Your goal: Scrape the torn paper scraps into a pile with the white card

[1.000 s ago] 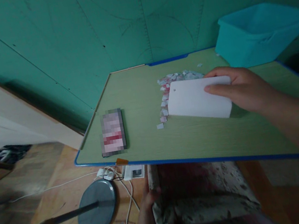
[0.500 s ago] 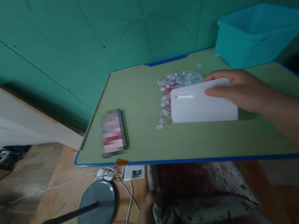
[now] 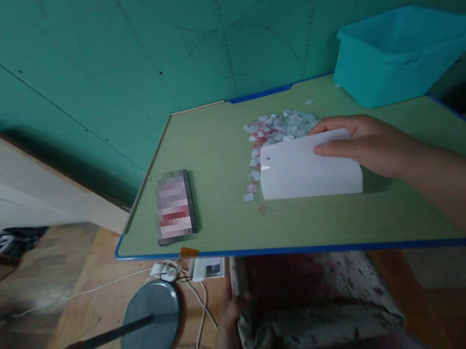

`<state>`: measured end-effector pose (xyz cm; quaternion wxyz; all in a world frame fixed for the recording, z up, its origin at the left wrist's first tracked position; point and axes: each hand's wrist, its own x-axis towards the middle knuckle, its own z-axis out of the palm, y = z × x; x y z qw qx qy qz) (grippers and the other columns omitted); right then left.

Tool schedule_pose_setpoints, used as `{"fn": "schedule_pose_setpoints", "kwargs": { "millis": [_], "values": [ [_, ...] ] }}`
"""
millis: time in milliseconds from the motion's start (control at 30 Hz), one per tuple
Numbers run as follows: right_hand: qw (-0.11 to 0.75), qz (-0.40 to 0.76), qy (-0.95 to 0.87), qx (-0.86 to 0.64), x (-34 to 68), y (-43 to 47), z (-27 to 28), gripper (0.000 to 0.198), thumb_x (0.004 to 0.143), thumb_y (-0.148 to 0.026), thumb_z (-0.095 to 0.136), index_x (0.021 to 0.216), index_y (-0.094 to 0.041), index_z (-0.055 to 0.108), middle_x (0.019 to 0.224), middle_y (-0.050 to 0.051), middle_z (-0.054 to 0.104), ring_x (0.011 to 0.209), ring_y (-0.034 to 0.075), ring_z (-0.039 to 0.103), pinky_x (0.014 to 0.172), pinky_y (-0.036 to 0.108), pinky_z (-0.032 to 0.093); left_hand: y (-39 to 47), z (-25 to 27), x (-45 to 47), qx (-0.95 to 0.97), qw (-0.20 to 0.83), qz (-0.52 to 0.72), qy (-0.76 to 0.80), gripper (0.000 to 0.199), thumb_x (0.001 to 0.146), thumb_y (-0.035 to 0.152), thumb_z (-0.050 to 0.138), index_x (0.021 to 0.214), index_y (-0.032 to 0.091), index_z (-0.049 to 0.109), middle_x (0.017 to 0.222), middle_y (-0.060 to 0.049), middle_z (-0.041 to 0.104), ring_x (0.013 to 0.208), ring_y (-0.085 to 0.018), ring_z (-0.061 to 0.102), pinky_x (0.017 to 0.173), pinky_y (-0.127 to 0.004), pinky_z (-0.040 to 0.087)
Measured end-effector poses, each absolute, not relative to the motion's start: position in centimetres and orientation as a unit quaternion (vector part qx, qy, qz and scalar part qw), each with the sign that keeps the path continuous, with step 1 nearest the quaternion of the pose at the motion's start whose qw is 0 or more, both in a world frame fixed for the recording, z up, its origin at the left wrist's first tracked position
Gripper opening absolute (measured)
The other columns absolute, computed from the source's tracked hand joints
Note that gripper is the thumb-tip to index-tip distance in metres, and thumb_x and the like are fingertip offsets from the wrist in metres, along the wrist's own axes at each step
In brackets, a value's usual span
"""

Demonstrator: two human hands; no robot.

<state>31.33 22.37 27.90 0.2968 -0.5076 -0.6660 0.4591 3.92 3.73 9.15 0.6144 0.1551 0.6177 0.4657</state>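
- The white plastic scraper is a smooth, round-cornered card with a small hole, standing on its long edge on the green surface, just right of the paper scraps.
- My right hand reaches in from the right, grip clamped on the scraper's right end, fingers over the top.
- My left hand rests low by the cushion; I cannot tell its grip.
- A teal bin sits far right, contents hidden.

Teal wall, green desk, wood floor

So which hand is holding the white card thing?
The right hand grips the white card on the table. The left hand is below the table, on the flowery cushion.
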Motion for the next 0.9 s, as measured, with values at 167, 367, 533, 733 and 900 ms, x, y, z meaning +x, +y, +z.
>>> {"fn": "schedule_pose_setpoints", "kwargs": {
  "millis": [167,367,533,733,900],
  "values": [
    [0.31,0.442,-0.672,-0.507,31.2,22.6,27.6,0.026,0.07,-0.034,0.06,0.089,-0.018,0.057,0.063,-0.004,0.055,0.051,0.007,0.046,0.045,0.02,0.03,3.8,9.2,3.8,0.128,0.657,0.472,0.575,0.029,0.032,0.003,0.063,0.041,0.03,0.06,0.065,0.007,0.073,0.071,-0.019,0.065,0.066,-0.026,0.052],
    [0.28,0.471,-0.688,-0.476,30.6,22.5,26.8,0.023,0.07,-0.036,0.059,0.088,-0.021,0.056,0.066,-0.004,0.055,0.052,0.009,0.048,0.047,0.022,0.033,3.8,9.2,3.8,0.127,0.629,0.47,0.606,0.036,0.031,0.002,0.063,0.051,0.031,0.065,0.06,0.009,0.072,0.063,-0.017,0.064,0.059,-0.025,0.051],
    [0.26,0.481,-0.685,-0.481,30.6,22.3,27.2,0.019,0.069,-0.035,0.059,0.084,-0.023,0.057,0.065,-0.003,0.056,0.051,0.01,0.049,0.046,0.023,0.033,3.7,9.2,3.8,0.133,0.612,0.469,0.623,0.036,0.031,0.003,0.064,0.056,0.029,0.066,0.064,0.007,0.073,0.07,-0.019,0.065,0.065,-0.026,0.051],
    [0.257,0.468,-0.695,-0.482,30.8,22.6,26.6,0.023,0.07,-0.039,0.057,0.088,-0.024,0.055,0.069,-0.001,0.056,0.056,0.012,0.051,0.05,0.025,0.036,4.1,10.8,4.9,0.115,0.628,0.452,0.623,0.028,0.029,0.013,0.063,0.052,0.029,0.061,0.06,0.005,0.07,0.069,-0.022,0.064,0.065,-0.03,0.051],
    [0.211,0.484,-0.726,-0.441,30.5,22.2,26.1,0.024,0.074,-0.041,0.054,0.091,-0.023,0.053,0.074,0.0,0.057,0.062,0.014,0.053,0.053,0.025,0.038,4.1,11.6,5.3,0.113,0.559,0.48,0.667,0.024,0.029,0.015,0.061,0.046,0.03,0.052,0.058,0.005,0.068,0.075,-0.022,0.062,0.069,-0.03,0.048]
  ]
}}
